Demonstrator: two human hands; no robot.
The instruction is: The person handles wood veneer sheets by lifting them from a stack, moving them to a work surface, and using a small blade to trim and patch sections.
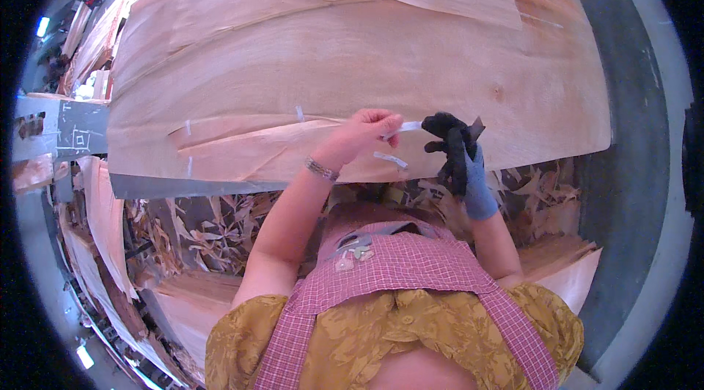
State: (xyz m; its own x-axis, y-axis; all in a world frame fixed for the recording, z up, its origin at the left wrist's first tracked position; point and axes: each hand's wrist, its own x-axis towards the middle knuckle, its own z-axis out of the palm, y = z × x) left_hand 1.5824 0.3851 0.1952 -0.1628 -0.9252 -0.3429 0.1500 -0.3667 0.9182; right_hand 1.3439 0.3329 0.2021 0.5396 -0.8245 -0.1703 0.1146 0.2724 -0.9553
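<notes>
At frame centre, left hand (pixel 367 130) pinches white tape strip (pixel 408 126); gloved right hand (pixel 451 142) grips a dark blade (pixel 477 128). Risk: tape tears short, or split veneer sheet (pixel 352 53) cracks further.

grey table (pixel 158 186) — veneer sheets (pixel 352 53), tape strips (pixel 390 160)

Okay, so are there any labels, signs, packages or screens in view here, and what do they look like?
Sign or marked panel: far left beside the veneer sheet, grey rectangle with pale line markings.
Tape strip: small and white, between the left hand and gloved right hand.
No packages or screens.
</notes>
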